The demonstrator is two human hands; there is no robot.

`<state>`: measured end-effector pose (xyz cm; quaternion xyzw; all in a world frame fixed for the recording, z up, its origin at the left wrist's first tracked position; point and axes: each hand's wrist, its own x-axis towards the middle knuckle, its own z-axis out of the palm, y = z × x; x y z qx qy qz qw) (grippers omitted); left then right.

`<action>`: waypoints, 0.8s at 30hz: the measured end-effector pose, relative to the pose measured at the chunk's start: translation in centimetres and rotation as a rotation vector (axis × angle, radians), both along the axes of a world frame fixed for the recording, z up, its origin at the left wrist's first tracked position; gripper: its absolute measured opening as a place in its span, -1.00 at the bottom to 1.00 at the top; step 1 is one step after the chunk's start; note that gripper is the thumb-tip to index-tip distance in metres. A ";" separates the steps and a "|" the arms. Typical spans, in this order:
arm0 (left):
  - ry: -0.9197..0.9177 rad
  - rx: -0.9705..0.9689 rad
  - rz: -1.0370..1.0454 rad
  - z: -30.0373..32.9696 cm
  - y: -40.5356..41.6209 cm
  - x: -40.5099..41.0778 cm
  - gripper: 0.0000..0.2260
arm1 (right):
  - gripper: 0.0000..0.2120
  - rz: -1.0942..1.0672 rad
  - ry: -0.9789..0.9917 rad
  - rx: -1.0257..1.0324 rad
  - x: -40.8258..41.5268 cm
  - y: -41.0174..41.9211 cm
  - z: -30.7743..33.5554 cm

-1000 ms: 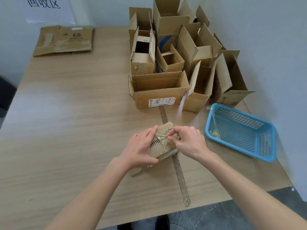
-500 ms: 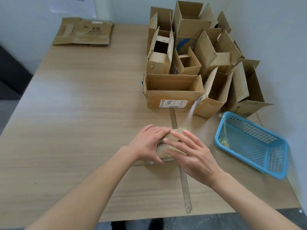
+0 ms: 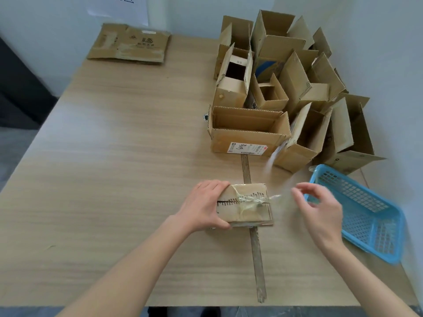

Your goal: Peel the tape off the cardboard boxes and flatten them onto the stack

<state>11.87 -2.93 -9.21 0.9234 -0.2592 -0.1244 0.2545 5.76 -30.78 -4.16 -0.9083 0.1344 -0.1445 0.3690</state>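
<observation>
A small closed cardboard box lies on the wooden table near the front edge. Crumpled clear tape runs across its top seam. My left hand grips the box's left end and holds it down. My right hand hovers just right of the box, blurred, with thumb and fingers pinched together. A thin strand of the tape stretches from the box's right edge to those fingertips. The stack of flattened cardboard lies at the far left corner of the table.
Several open cardboard boxes crowd the far right of the table against the wall. A blue plastic basket with bits of tape in it sits at the right edge. A long brown strip runs along the table under the small box.
My right hand has left the top of the box and pulled away to the right, drawing a strand of tape out with it. My left hand has stayed on the box.
</observation>
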 end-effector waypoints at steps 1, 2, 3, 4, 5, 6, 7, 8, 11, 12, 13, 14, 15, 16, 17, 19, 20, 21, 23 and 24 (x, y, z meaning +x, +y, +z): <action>0.005 -0.009 0.007 -0.2 0.0 0.0 -0.03 | -0.83 -0.014 -0.054 -0.119 0.1 -0.2 0.4; 0.010 -0.016 0.011 -0.4 0.0 0.0 -0.03 | -0.81 0.062 -0.134 -0.245 0.0 0.1 0.6; 0.015 -0.019 0.011 -0.5 0.0 0.0 -0.03 | -0.81 0.227 -0.222 -0.347 -0.3 1.2 0.9; 0.020 -0.020 0.008 -0.6 0.0 0.1 -0.02 | -0.82 0.446 -0.291 -0.433 -0.7 2.6 1.1; 0.025 -0.021 0.003 -0.6 0.0 0.1 -0.01 | -0.82 0.673 -0.318 -0.528 -1.0 3.9 0.9; 0.030 -0.023 -0.002 -0.7 0.0 0.1 0.00 | -0.81 0.867 -0.302 -0.619 -1.2 5.0 0.5; 0.036 -0.026 -0.009 -0.7 0.0 0.1 0.01 | -0.80 0.985 -0.263 -0.687 -1.2 5.6 -0.2; 0.045 -0.028 -0.020 -0.6 0.1 0.2 0.01 | -0.78 1.023 -0.206 -0.721 -1.0 5.7 -1.0; 0.075 -0.016 -0.069 -0.5 0.4 0.5 0.04 | -0.72 0.969 -0.095 -0.739 -0.2 5.1 -2.2; 0.075 -0.008 -0.075 -0.5 0.5 0.6 0.03 | -0.75 0.962 -0.091 -0.758 -0.1 5.1 -2.3; 0.074 -0.003 -0.074 -0.5 0.5 0.7 0.03 | -0.80 0.959 -0.093 -0.784 0.1 5.4 -2.4; 0.076 -0.002 -0.067 -0.5 0.5 0.7 0.02 | -0.85 0.959 -0.102 -0.809 0.2 5.8 -2.4; 0.077 -0.004 -0.057 -0.5 0.5 0.7 0.01 | -0.88 0.958 -0.109 -0.834 0.4 6.0 -2.3; 0.076 -0.007 -0.048 -0.5 0.5 0.7 0.00 | -0.90 0.957 -0.104 -0.851 0.5 6.3 -2.2; 0.075 -0.008 -0.045 -0.5 0.5 0.6 0.00 | -0.90 0.951 -0.092 -0.866 0.7 6.4 -2.1; 0.075 -0.004 -0.046 -0.5 0.4 0.6 0.00 | -0.86 0.932 -0.069 -0.897 0.9 6.7 -1.9; 0.073 -0.001 -0.044 -0.5 0.4 0.6 -0.01 | -0.81 0.924 -0.053 -0.914 1.0 6.8 -1.9; 0.070 0.002 -0.041 -0.5 0.4 0.6 -0.01 | -0.75 0.920 -0.037 -0.932 1.0 7.1 -1.9; 0.070 0.013 -0.039 -0.4 0.4 0.5 -0.02 | -0.69 0.935 -0.024 -0.958 1.2 7.3 -2.0; 0.071 0.017 -0.041 -0.5 0.4 0.6 -0.02 | -0.68 0.946 -0.030 -0.962 1.3 7.2 -2.1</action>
